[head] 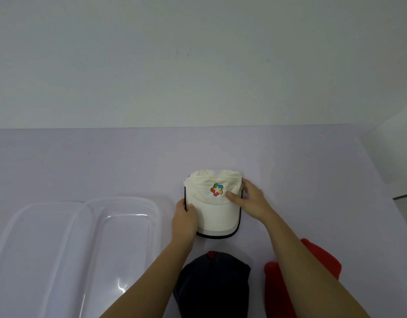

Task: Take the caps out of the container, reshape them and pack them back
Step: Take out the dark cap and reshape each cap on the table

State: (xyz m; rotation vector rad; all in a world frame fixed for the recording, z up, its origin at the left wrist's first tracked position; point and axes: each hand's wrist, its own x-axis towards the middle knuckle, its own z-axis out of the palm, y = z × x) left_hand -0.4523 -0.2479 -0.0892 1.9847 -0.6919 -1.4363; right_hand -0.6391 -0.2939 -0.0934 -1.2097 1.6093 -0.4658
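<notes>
White cap | left hand pinches brim edge | right hand clasps crown, thumb on top

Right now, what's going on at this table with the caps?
A person is working on a white cap that lies on the lavender table. The left hand grips its left edge. The right hand holds its right side, thumb on the crown. A dark navy cap and a red cap lie nearer the person. The clear plastic container sits to the left.
</notes>
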